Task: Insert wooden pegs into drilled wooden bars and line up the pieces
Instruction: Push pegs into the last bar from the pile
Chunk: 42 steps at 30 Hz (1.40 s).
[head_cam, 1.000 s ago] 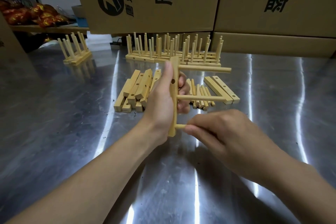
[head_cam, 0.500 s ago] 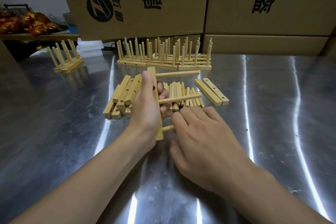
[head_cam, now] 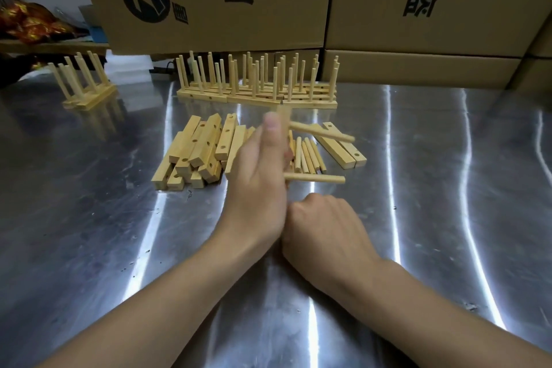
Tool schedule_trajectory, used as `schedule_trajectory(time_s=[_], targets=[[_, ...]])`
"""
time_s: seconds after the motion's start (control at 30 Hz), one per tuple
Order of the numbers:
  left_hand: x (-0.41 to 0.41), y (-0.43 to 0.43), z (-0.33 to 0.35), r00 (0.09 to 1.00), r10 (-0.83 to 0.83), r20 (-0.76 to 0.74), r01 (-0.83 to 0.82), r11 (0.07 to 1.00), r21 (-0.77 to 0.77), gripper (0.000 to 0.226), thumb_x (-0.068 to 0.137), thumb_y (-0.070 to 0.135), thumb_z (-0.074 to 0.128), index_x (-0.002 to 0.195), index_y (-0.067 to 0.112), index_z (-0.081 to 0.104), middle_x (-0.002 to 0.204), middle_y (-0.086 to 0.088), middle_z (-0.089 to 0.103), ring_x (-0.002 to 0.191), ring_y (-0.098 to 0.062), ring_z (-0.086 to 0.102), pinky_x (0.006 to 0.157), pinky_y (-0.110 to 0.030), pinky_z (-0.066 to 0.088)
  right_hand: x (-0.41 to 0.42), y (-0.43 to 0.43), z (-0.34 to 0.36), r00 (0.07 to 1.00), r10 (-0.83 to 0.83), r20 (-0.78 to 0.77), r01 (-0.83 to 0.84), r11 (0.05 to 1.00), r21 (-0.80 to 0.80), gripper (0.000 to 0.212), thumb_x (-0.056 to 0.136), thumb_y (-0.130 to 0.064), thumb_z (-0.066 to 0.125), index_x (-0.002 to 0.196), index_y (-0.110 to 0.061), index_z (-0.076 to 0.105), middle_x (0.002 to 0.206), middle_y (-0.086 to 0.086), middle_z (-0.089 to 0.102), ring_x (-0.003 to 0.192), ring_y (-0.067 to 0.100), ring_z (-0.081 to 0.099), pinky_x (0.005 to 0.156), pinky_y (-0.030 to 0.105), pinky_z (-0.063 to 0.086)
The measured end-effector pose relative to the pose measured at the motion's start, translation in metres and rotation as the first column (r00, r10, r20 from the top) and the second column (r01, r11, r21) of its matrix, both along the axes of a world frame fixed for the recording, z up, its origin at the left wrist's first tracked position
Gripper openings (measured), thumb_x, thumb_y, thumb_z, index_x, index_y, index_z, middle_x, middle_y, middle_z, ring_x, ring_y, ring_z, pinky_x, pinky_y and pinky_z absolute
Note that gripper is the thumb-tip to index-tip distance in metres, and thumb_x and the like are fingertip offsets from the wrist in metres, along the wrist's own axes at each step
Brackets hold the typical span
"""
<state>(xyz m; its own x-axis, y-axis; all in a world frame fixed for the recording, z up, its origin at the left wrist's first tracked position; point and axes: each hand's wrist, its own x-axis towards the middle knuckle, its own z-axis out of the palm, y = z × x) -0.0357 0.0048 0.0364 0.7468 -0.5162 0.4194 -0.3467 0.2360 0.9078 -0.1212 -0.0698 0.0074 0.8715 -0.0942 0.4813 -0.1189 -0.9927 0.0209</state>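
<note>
- Head view, hands: the left hand (head_cam: 257,188) holds a drilled bar (head_cam: 282,110) upright above the counter (head_cam: 448,203). Its fingers are wrapped round the bar and the thumb (head_cam: 272,128) lies along the near face. The hand is motion-blurred.
- Two pegs project from the held bar towards the right: an upper peg (head_cam: 324,133) sloping slightly downward and a lower peg (head_cam: 313,179) roughly level.
- The right hand (head_cam: 324,227) sits just below the lower peg, against the heel of the left hand, knuckles up. Its fingers curl under and are hidden, so I cannot tell whether they grip anything.
- Head view, stock: behind the left hand lies a loose heap of drilled bars (head_cam: 197,152). To its right is a cluster of loose pegs (head_cam: 309,155), then two bars laid side by side (head_cam: 346,152).
- Head view, finished work: a row of pegged bars (head_cam: 257,95) stands at the back of the counter with pegs pointing up. A smaller group of pegged bars (head_cam: 86,89) stands well apart at the far left.
- Head view, surroundings: printed cardboard boxes (head_cam: 209,3) are stacked behind the counter. Red and gold wrapped items (head_cam: 27,21) lie on a shelf at the far left.
</note>
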Motion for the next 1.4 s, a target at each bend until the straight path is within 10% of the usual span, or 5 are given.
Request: schedule_trajectory(time_s=[0.43, 0.77, 1.07, 1.27, 1.4], targets=[[0.022, 0.011, 0.017, 0.858, -0.101, -0.503, -0.002, 0.98, -0.199, 0.051, 0.11, 0.062, 0.031, 0.087, 0.02, 0.047, 0.069, 0.006, 0.044, 0.056, -0.01, 0.037, 0.051, -0.023, 0.036, 0.002, 0.004, 0.024, 0.993, -0.024, 0.12, 0.033, 0.997, -0.074, 0.016, 0.085, -0.022, 0.069, 0.078, -0.02, 0.055, 0.069, 0.0, 0.057, 0.062, 0.024, 0.046, 0.061, 0.034, 0.029], [0.015, 0.011, 0.007, 0.938, 0.026, -0.344, -0.058, 0.995, -0.083, 0.068, 0.111, 0.061, 0.031, 0.147, 0.008, 0.05, 0.145, -0.012, 0.06, 0.116, 0.001, 0.06, 0.102, -0.033, 0.052, 0.012, 0.0, 0.038, 0.993, -0.023, -0.114, -0.007, 0.968, -0.249, 0.048, 0.037, -0.007, 0.097, 0.047, -0.017, 0.051, 0.038, 0.0, 0.039, 0.038, 0.026, 0.02, 0.036, 0.025, 0.017], [0.023, 0.008, 0.009, 0.976, 0.212, -0.05, -0.216, 0.97, -0.11, 0.034, 0.109, 0.057, 0.029, 0.098, 0.036, 0.053, 0.082, 0.028, 0.057, 0.074, 0.004, 0.053, 0.071, -0.015, 0.045, 0.023, -0.018, 0.053, 0.979, 0.082, -0.189, -0.142, 0.933, -0.332, 0.041, 0.043, -0.015, 0.092, 0.056, -0.023, 0.054, 0.044, -0.006, 0.034, 0.037, 0.024, 0.03, 0.041, 0.02, 0.005], [0.04, 0.014, 0.006, 0.952, 0.23, -0.202, -0.241, 0.97, -0.031, 0.045, 0.106, 0.066, 0.029, 0.105, 0.029, 0.054, 0.081, 0.009, 0.053, 0.072, -0.01, 0.055, 0.068, -0.031, 0.051, 0.005, -0.043, 0.063, 0.983, -0.086, 0.163, 0.132, 0.948, -0.291, 0.047, 0.082, -0.014, 0.075, 0.127, -0.015, 0.063, 0.141, 0.009, 0.056, 0.138, 0.032, 0.047, 0.103, 0.047, 0.034], [0.041, 0.014, 0.006, 0.924, 0.156, -0.35, -0.19, 0.98, -0.065, 0.041, 0.108, 0.06, 0.039, 0.11, 0.023, 0.057, 0.08, -0.003, 0.063, 0.06, -0.011, 0.065, 0.05, -0.023, 0.052, -0.011, -0.057, 0.062, 0.941, -0.126, 0.315, 0.089, 0.988, 0.128, 0.051, 0.092, -0.02, 0.063, 0.143, -0.015, 0.055, 0.146, 0.004, 0.052, 0.135, 0.025, 0.049, 0.107, 0.033, 0.039]])
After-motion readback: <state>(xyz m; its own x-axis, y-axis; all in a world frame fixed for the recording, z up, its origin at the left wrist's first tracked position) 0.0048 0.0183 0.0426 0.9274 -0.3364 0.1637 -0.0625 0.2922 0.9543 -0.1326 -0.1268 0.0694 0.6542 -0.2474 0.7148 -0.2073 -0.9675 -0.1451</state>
